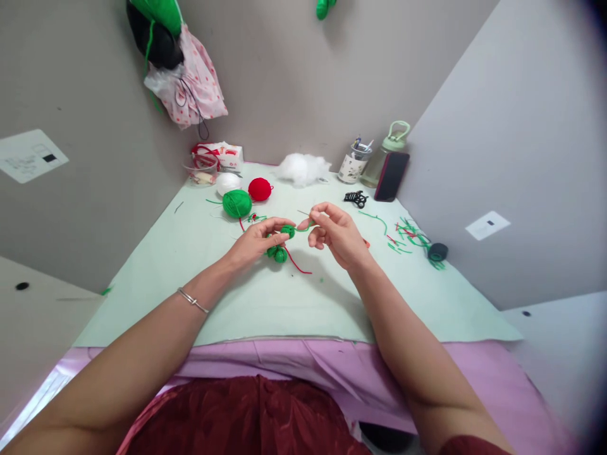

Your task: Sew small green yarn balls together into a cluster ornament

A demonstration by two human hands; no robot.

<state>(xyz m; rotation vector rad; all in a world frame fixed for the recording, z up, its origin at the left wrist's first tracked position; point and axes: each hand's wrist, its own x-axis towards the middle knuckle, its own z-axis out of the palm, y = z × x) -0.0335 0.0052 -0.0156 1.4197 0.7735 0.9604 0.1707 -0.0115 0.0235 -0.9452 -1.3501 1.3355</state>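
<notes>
My left hand (265,235) is closed on a small green crocheted piece (288,231), pinched between thumb and fingers. Round green balls (281,255) hang below that hand, and a red yarn tail (298,268) trails from there to the right. Just to the right, my right hand (334,232) pinches a thin needle (303,213) whose tip points left. A short loop of green yarn (303,229) runs between the crocheted piece and my right fingers. How the yarn is fixed to the needle is too small to tell.
Behind the hands lie green (237,203), red (260,189) and white (228,184) yarn balls and white stuffing (303,169). At right are a black claw clip (355,199), a phone (392,177), a bottle (379,163), a pen cup (353,165), yarn scraps (403,237) and black tape (437,252).
</notes>
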